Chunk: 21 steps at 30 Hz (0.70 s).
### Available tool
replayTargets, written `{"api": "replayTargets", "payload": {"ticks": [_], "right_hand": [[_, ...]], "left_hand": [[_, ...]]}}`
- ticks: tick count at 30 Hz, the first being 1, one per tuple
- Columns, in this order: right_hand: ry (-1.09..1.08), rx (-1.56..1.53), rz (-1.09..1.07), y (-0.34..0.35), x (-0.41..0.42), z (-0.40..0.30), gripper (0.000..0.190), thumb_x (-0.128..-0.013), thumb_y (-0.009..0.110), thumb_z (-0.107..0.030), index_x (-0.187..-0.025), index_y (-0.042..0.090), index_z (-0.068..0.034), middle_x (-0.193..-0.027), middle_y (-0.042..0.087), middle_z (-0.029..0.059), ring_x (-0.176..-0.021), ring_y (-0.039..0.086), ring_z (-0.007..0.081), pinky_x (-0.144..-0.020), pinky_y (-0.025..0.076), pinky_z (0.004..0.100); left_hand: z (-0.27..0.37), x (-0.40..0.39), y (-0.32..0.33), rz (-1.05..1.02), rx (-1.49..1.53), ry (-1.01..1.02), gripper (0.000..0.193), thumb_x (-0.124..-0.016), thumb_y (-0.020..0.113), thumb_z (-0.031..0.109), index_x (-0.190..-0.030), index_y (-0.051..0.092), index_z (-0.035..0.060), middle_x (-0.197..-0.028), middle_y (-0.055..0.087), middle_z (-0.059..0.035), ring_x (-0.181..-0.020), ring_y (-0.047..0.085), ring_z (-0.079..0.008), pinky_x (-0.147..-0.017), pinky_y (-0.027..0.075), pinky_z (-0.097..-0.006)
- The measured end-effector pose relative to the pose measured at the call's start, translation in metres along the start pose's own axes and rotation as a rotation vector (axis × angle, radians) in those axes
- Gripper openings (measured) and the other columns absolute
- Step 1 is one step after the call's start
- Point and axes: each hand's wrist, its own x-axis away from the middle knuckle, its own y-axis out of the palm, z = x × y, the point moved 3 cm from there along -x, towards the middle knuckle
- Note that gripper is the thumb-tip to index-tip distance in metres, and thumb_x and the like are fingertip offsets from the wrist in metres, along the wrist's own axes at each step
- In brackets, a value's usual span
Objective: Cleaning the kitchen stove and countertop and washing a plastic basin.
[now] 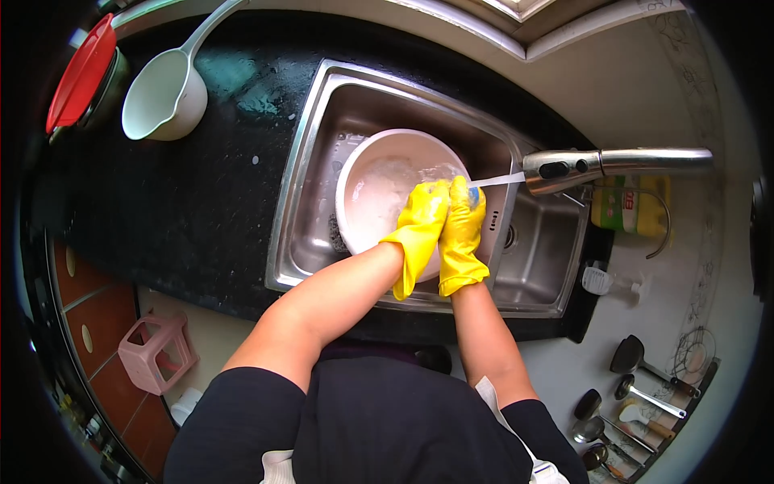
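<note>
My left hand (426, 206) and my right hand (464, 212) both wear yellow rubber gloves. They are pressed side by side over the right part of a pale plastic basin (344, 227). Water runs from the pull-out spout of a steel faucet (559, 172) onto the fingers of my right hand. A patch of blue (474, 196) shows at the right glove; whether it is a print or a held thing, I cannot tell. Cloudy water (381, 193) lies in the basin, which stands in the large bowl of a stainless steel sink (305, 242).
A smaller sink bowl (538, 254) adjoins on the right. On the black countertop (199, 199) stand a white dipper (163, 100) and a red basin (81, 75). A yellow jug (629, 202) and a pump bottle (611, 283) stand at right. Several utensils, including a spatula (629, 354), hang below. A pink stool (158, 354) stands lower left.
</note>
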Motion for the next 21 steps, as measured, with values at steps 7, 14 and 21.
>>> {"api": "replayTargets", "payload": {"ticks": [7, 14, 21], "right_hand": [[0.102, -0.088, 0.039, -0.005, 0.021, 0.034, 0.020, -0.102, 0.064, -0.028, -0.100, 0.065, -0.008, -0.093, 0.067, 0.0016, -0.085, 0.063, 0.0147, -0.076, 0.053, 0.0314], [0.205, -0.092, -0.421, 0.024, 0.053, -0.023, 0.041, -0.108, 0.054, -0.040, -0.127, 0.065, -0.005, -0.127, 0.068, 0.0079, -0.117, 0.064, 0.0181, -0.105, 0.047, 0.0305], [-0.468, 0.557, -0.620, 0.087, 0.091, -0.143, 0.056, -0.107, 0.048, -0.047, -0.141, 0.061, -0.005, -0.159, 0.045, 0.0133, -0.145, 0.043, 0.0269, -0.121, 0.030, 0.0389]], "left_hand": [[-0.005, 0.024, -0.013, 0.044, -0.039, 0.085, 0.037, -0.101, 0.049, 0.032, -0.112, 0.069, 0.0035, -0.114, 0.069, -0.0251, -0.104, 0.064, -0.0458, -0.091, 0.053, -0.0515], [-0.064, 0.050, -0.079, 0.019, 0.657, -0.209, 0.049, -0.107, 0.048, 0.050, -0.126, 0.066, 0.0087, -0.116, 0.072, -0.0087, -0.103, 0.071, -0.0239, -0.092, 0.056, -0.0393], [-0.017, 0.124, -0.197, -0.156, 1.199, -0.470, 0.068, -0.104, 0.049, 0.059, -0.156, 0.036, 0.0154, -0.148, 0.051, -0.0154, -0.110, 0.070, -0.0271, -0.084, 0.060, -0.0421]]}}
